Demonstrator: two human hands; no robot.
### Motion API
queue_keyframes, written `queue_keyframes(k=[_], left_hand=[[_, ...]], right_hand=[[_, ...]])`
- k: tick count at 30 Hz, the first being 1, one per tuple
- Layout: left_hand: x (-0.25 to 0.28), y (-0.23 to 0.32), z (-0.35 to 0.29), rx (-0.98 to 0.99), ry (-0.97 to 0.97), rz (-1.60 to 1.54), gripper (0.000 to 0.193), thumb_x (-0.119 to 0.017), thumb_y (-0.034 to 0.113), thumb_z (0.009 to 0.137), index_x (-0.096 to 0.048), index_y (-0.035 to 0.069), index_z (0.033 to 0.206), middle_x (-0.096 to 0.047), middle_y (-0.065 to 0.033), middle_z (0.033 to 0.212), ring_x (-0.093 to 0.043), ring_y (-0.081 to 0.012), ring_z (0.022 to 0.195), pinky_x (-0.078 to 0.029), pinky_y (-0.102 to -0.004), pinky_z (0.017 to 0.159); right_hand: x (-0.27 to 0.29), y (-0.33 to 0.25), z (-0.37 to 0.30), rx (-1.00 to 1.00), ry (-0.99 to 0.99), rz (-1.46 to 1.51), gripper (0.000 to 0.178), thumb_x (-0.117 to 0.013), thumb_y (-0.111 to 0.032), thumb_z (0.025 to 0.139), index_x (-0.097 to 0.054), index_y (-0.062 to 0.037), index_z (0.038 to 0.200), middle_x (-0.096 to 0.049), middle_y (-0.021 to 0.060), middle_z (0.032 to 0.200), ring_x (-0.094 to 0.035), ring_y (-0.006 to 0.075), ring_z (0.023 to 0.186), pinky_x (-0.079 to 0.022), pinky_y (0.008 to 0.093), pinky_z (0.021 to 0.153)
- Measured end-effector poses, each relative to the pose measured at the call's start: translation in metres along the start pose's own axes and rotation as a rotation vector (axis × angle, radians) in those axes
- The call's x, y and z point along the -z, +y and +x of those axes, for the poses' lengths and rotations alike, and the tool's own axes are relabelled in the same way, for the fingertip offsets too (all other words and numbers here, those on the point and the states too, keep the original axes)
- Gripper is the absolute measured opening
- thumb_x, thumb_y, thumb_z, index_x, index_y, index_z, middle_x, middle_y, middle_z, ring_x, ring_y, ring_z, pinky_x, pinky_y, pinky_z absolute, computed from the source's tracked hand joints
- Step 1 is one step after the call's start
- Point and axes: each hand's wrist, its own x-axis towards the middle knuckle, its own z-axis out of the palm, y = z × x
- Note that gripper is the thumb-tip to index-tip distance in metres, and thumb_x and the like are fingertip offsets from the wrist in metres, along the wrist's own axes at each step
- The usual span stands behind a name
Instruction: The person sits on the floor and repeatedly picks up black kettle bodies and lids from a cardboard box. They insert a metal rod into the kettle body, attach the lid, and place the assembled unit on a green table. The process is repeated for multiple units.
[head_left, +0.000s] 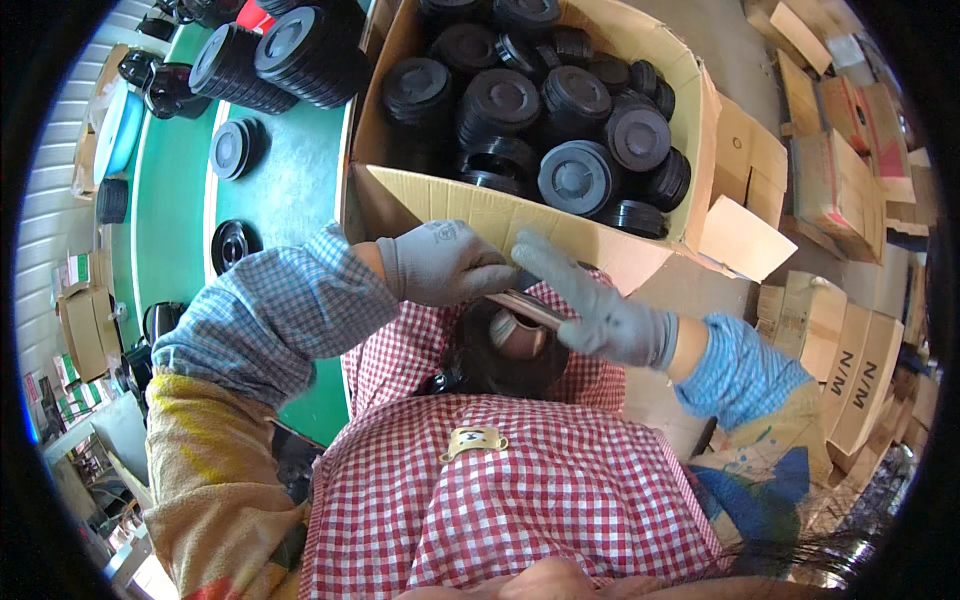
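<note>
My left hand [445, 264], in a grey knit glove, is closed, its fingertips pinching the upper end of a thin flat brown strip [528, 307] with a pale edge. Facing it is my right hand [612, 315], gloved alike and slightly blurred; its fingers are stretched out and its thumb lies by the strip's lower end. Below the hands, a glossy black round vessel [490, 358] rests in my lap against the red checked apron [500, 500]. The strip partly covers the vessel's top, so I cannot tell whether they are joined.
Ahead stands an open cardboard box [480, 207] full of stacked black round lids [575, 178]. On the left, a green worktable [290, 150] carries more lid stacks [228, 62], a single black lid [232, 243] and dark pots [170, 90]. Cartons [840, 190] stand along the right.
</note>
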Motion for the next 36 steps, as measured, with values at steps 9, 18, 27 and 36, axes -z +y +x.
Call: queue_keyframes(k=[9, 18, 27, 36], left_hand=[[-0.016, -0.022, 0.103, -0.106, 0.010, -0.113, 0.034, -0.059, 0.035, 0.091, -0.075, 0.008, 0.103, -0.073, -0.0149, 0.092, -0.070, -0.0320, 0.086, -0.053, -0.0418, 0.083], [-0.080, -0.043, -0.109, -0.660, 0.821, 0.556, 0.031, -0.071, 0.006, 0.077, -0.070, 0.005, 0.108, -0.068, -0.0098, 0.105, -0.067, -0.0295, 0.091, -0.054, -0.0399, 0.082], [-0.155, -0.004, -0.137, -0.550, 0.417, 0.957, 0.016, -0.064, 0.022, 0.081, -0.074, 0.019, 0.093, -0.060, -0.0061, 0.123, -0.048, -0.0305, 0.129, -0.040, -0.0512, 0.113], [-0.104, -0.006, -0.247, -0.019, 0.965, 0.076, 0.019, -0.076, 0.009, 0.076, -0.067, 0.001, 0.091, -0.053, -0.0180, 0.141, -0.062, -0.0338, 0.116, -0.052, -0.0400, 0.095]], right_hand=[[-0.059, -0.059, 0.012, -0.162, 0.299, -0.131, 0.082, -0.061, -0.013, 0.093, -0.017, 0.0008, 0.161, -0.020, 0.0205, 0.166, -0.018, 0.0333, 0.155, -0.011, 0.0428, 0.125], [-0.041, -0.046, -0.036, -0.590, 0.648, 0.431, 0.081, -0.054, -0.004, 0.082, -0.026, -0.0007, 0.158, -0.058, 0.0107, 0.129, -0.063, 0.0134, 0.102, -0.056, 0.0256, 0.086], [-0.037, 0.000, -0.048, -0.389, 0.946, 0.509, 0.050, -0.052, 0.002, 0.092, -0.046, -0.0073, 0.141, -0.070, 0.0090, 0.104, -0.073, 0.0200, 0.071, -0.056, 0.0238, 0.051], [-0.020, 0.021, 0.109, -0.512, 0.658, -0.258, 0.078, -0.060, -0.009, 0.088, -0.031, -0.0142, 0.160, -0.068, 0.0082, 0.085, -0.064, 0.0106, 0.062, -0.049, 0.0266, 0.051]])
